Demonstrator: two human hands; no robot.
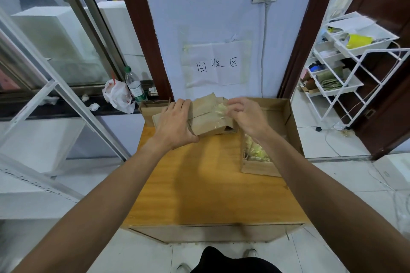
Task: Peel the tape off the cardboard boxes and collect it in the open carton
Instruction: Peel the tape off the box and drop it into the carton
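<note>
Cardboard box (206, 118) clasped in left grip (175, 119) — right grip (246, 115) pinches crinkled yellowish tape (218, 109).

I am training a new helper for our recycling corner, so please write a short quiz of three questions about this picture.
1. Which of the hands pinches the tape on the small cardboard box? A) left B) right C) neither
2. True or false: the open carton already holds peeled tape pieces.
3. Fill in: the open carton rests on the wooden ____.

Key: 1 B, the right hand; the left hand grips the box. 2 true. 3 table.
</note>
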